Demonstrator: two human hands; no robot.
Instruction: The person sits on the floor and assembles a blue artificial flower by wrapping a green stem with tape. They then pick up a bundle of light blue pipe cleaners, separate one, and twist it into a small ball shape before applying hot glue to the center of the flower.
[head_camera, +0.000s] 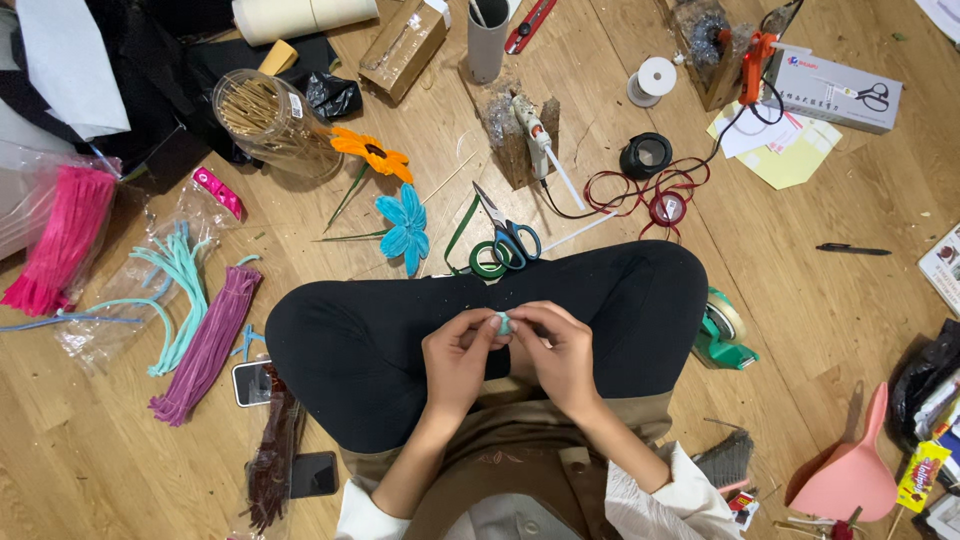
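At frame centre, over our crossed legs, our left hand (458, 352) and right hand (557, 352) meet; fingertips of both pinch a small pale-teal piece (505, 322). Scissors (508, 233) lie on the floor (800, 300) above our knees.

You are sitting cross-legged on a wooden plank floor (820, 300) in what looks like a room at home turned into a craft corner, not a fitted workshop. Hobby supplies lie loose all around you: bundles of pink pipe cleaners (60, 240) and purple pipe cleaners (210, 340), a jar of thin wooden sticks (270, 120), a glue gun (535, 135), scissors (505, 235), a roll of green tape (487, 260) and finished flowers, one orange flower (372, 152) and one blue flower (405, 230). A pink dustpan (850, 470) and two phones (255, 382) add to the homely look.
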